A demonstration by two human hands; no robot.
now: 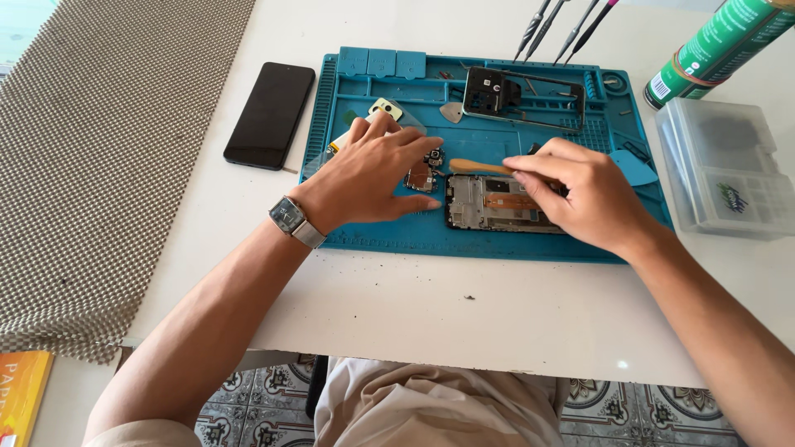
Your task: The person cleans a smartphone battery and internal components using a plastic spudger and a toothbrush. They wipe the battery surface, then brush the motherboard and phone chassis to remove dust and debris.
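An opened phone body (497,204) lies on the blue repair mat (389,240), its inner parts exposed. My right hand (584,194) rests over its right end and pinches a thin wooden pry stick (479,166) that points left. My left hand (373,175), with a wristwatch (295,221), lies flat on the mat with fingers spread, fingertips next to a small circuit board (421,177) and a camera module (434,156). A detached back cover (386,108) lies partly under that hand.
A metal phone frame (530,98) and a grey pick (451,112) lie at the mat's back. A black phone (270,115) sits left of the mat, a clear plastic box (722,165) right, a green can (719,45) and several screwdrivers (555,25) behind. A woven runner (99,165) covers the table's left.
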